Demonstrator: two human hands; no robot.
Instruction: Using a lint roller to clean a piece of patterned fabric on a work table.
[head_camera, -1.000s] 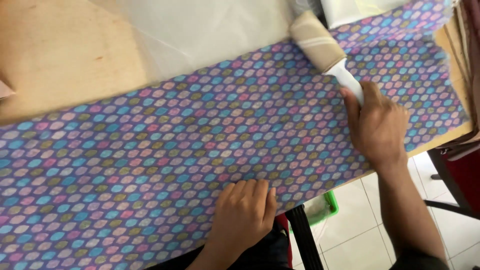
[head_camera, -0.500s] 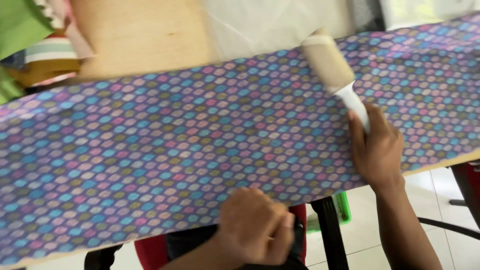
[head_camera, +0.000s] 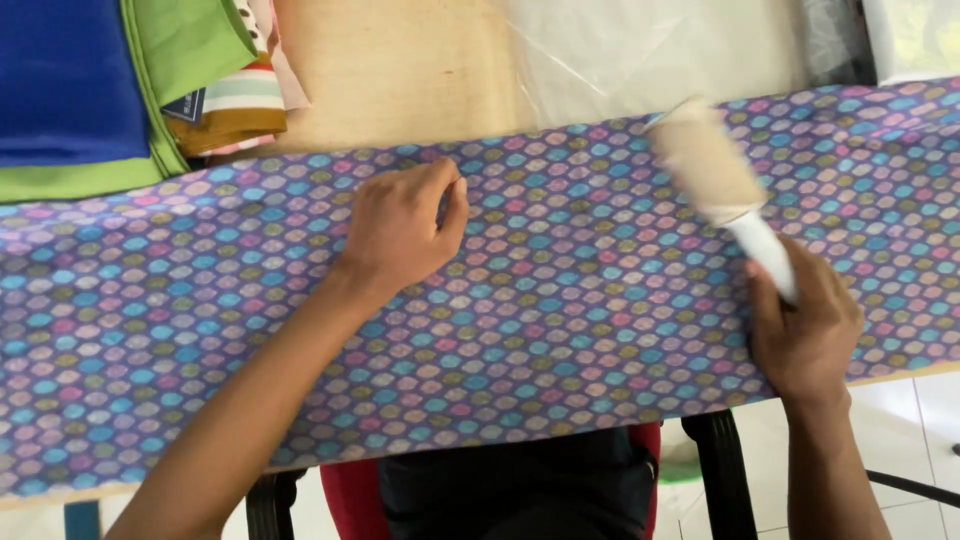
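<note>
A long strip of purple cloth (head_camera: 560, 300) with a pattern of small coloured ovals lies flat across a wooden table (head_camera: 400, 80). My right hand (head_camera: 805, 330) grips the white handle of a lint roller (head_camera: 710, 175), whose beige roll rests on the cloth near its far edge. My left hand (head_camera: 400, 230) lies curled on the cloth near the far edge, pressing it down, fingers closed with nothing visible in them.
Folded blue and green fabrics (head_camera: 90, 90) and a striped piece (head_camera: 235, 105) are stacked at the far left. A clear plastic sheet (head_camera: 640, 50) lies beyond the cloth. Below the table edge are a dark chair (head_camera: 720, 470) and white floor tiles (head_camera: 910, 430).
My left hand has moved from the near edge of the cloth up to its far edge. The roller has shifted slightly along the cloth, and the view has swung left, showing the fabric stack.
</note>
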